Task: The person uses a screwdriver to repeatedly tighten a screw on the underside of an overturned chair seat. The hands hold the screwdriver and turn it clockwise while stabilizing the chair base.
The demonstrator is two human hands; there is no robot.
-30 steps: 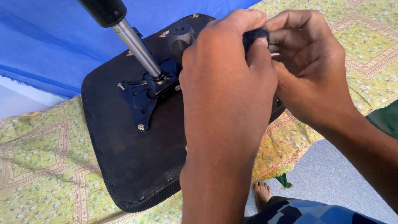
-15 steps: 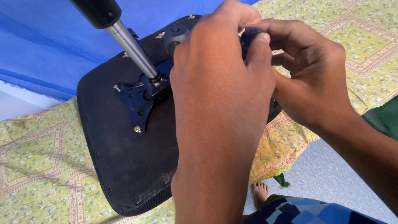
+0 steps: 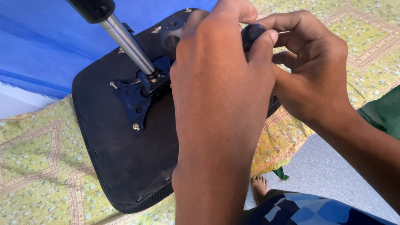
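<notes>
1. My left hand (image 3: 221, 87) reaches over the upturned black chair seat (image 3: 121, 166) with its back to the camera. Its thumb and fingers close around a round black knob (image 3: 252, 35) near the seat's far edge.
2. My right hand (image 3: 310, 71) comes in from the right with its fingers curled in toward the same knob, pressing against my left thumb. I cannot tell how much of the knob it actually pinches, since my left hand hides the contact.
3. The knob sits above the seat's far right part, between my two hands; only its dark rounded top shows.
4. The seat lies underside up on a yellow patterned cloth (image 3: 37, 166). A dark metal mounting plate (image 3: 139, 98) is screwed to its middle.
5. A shiny gas-lift cylinder (image 3: 127, 41) rises out of that plate, tilted toward the upper left, and ends in a black sleeve (image 3: 91, 8).
6. Blue fabric (image 3: 46, 46) lies behind the seat.
7. A bare foot (image 3: 260, 185) rests on the grey floor (image 3: 329, 175) below, beside my blue patterned clothing (image 3: 304, 210).
</notes>
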